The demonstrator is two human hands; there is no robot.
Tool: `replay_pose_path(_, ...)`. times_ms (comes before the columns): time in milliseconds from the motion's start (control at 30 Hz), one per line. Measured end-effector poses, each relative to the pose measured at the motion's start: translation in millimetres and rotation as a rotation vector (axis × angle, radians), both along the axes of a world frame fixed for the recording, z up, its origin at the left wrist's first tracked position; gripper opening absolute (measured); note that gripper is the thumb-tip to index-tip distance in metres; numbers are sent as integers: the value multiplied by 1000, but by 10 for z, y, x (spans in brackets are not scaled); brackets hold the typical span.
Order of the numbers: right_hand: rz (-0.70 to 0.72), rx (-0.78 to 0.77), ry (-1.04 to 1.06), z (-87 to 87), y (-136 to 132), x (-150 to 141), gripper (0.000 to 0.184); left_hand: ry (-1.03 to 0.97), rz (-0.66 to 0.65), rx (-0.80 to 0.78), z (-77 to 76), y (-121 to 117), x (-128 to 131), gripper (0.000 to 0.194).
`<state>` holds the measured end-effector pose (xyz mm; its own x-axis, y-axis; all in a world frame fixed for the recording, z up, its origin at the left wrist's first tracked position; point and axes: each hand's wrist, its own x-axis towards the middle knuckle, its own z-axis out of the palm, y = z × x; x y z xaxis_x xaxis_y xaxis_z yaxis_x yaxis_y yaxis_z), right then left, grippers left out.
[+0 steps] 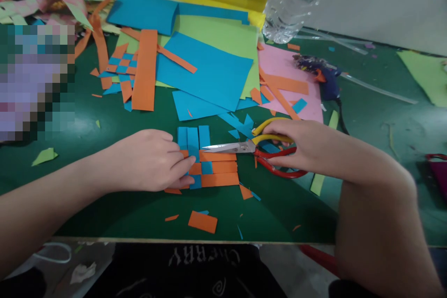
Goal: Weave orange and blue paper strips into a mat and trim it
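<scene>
My right hand (296, 142) grips scissors (246, 147) with one yellow and one red handle. Their blades look nearly closed and point left over a small weave of orange and blue paper strips (220, 167). The curled fingers of my left hand (150, 160) press on the left side of this weave and hide part of it. Blue strip ends (204, 135) stick out from its far side, and orange ends extend to the right. In front lies a loose orange paper piece (202, 221), with small scraps around it.
Blue paper sheets (209, 67), an orange strip (144, 70) and another woven piece (122, 63) lie beyond my hands. A glue gun (326, 77) rests on pink paper (284, 60). At the back stands a plastic bottle (296, 4). The green table's front edge (157, 240) is near my body.
</scene>
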<state>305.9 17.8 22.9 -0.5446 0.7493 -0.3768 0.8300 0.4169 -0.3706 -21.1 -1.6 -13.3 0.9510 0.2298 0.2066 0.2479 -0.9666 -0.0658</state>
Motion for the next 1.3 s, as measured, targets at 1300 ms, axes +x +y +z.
replay_pose_path(1300, 13, 6, -16, -4, 4, 21, 39, 8, -7, 11, 8, 2, -1, 35)
